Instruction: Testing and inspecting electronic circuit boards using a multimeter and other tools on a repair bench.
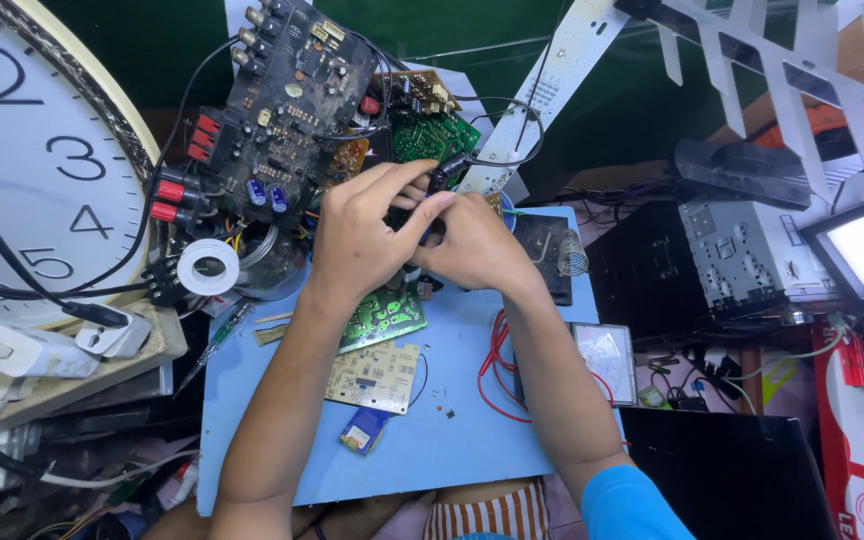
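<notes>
Two hands (417, 240) hiding small black part (439, 178)

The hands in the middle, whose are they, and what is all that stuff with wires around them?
A camera on a person's head looks down, so you see that person's own two arms. The left hand and right hand meet over a blue board, pinching a small dark part with a black wire; what it is, I cannot tell. On the board lie a green circuit board, a pale circuit board and red wires. Beside it sit a big wall clock, a white tape roll and a dark circuit board.
</notes>
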